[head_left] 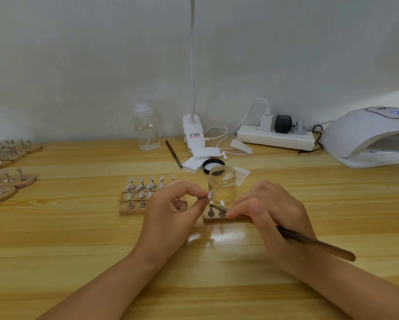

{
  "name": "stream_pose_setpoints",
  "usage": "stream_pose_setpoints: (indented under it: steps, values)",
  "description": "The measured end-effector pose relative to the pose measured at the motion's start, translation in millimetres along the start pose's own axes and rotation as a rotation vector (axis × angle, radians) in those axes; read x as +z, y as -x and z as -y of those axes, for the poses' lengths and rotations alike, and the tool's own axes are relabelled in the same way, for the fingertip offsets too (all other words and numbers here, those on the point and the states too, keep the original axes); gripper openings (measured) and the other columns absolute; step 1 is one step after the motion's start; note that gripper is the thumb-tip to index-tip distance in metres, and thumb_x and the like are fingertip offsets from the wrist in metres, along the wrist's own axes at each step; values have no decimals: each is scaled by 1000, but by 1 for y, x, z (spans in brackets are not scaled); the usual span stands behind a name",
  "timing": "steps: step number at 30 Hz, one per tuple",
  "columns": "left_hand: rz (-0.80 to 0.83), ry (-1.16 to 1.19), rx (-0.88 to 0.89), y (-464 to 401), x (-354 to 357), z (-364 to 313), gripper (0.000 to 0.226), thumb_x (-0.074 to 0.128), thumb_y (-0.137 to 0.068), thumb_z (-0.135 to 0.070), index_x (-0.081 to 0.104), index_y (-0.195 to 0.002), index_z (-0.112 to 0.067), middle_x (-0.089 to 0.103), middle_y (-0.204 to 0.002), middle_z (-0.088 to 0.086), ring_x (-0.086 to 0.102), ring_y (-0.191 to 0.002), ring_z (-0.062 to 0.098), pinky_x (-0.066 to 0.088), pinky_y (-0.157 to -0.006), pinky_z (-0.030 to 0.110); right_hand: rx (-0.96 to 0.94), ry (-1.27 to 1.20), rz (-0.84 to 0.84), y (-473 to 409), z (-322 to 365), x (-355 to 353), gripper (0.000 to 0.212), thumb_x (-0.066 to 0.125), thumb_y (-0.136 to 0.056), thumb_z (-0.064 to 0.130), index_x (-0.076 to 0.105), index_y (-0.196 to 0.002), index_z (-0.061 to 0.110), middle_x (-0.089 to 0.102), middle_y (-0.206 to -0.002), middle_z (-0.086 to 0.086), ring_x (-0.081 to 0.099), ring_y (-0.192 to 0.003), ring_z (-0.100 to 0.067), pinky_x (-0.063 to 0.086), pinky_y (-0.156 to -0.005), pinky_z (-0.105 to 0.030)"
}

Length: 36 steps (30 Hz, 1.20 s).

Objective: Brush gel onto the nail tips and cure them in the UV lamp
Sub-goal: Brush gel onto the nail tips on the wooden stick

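While left hand (173, 211) pinches nail tip (210, 194), right hand (270, 211) grips brush (318, 244), UV lamp (369, 132) display perhaps unreadable

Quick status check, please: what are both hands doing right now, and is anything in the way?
Left hand pinches one nail tip. Right hand holds brush, bristles at that tip. Open gel jar close behind. UV lamp far right, path unobstructed.

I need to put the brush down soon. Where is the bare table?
Bare table lies right of the right hand, in front of the UV lamp, and along the near edge by the forearms. It is crowded around the jar, the lid and the nail stands.
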State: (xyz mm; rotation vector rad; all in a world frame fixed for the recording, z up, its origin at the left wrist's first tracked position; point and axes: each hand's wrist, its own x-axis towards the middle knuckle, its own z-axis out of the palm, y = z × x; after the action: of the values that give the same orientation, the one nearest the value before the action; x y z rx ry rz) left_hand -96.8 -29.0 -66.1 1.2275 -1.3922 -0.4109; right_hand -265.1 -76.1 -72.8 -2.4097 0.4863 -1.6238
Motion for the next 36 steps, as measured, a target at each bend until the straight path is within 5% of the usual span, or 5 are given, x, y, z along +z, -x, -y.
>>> stream_pose_setpoints:
  steps: [7, 15, 26, 33, 36]
  values:
    - [-7, 1, -7, -1, 0, 0, 23, 72, -72, -3, 66, -66, -24, 65, -79, -11, 26, -37, 4, 27, -41, 10, 62, 12, -45, -2, 1, 0, 43, 33, -96, 26, 70, -78, 12, 64, -79, 10, 58, -78, -6, 45, -70, -27]
    - [-14, -21, -11, 0, 0, -3, 17, 73, -71, -4, 68, -69, -20, 64, -74, -11, 29, -39, 5, 28, -42, 10, 87, -34, -57, -2, 5, -1, 42, 33, -90, 17, 69, -70, 12, 65, -68, 6, 58, -68, -13, 42, -70, -36]
    - [-12, -29, -10, -1, -1, -4, 19, 74, -70, -5, 68, -68, -24, 65, -80, -14, 29, -40, 7, 28, -40, 11, 18, 7, -20, -3, 6, 0, 53, 28, -99, 36, 70, -73, 16, 65, -73, 11, 60, -70, -8, 42, -70, -32]
    - [-24, -18, -32, 1, 0, -5, 21, 73, -72, -8, 66, -67, -27, 66, -81, -17, 29, -38, 7, 27, -40, 10, 129, -101, -55, -3, 10, -2, 30, 31, -97, 37, 60, -93, 29, 62, -66, 14, 58, -69, 1, 46, -70, -27]
    - [-20, -6, -64, 1, -1, -5, 17, 72, -74, -10, 67, -69, -25, 64, -65, -20, 30, -35, 5, 25, -40, 9, 244, -96, -5, -3, 12, -3, 16, 39, -88, 33, 51, -99, 32, 66, -77, 11, 61, -70, 1, 45, -71, -13]
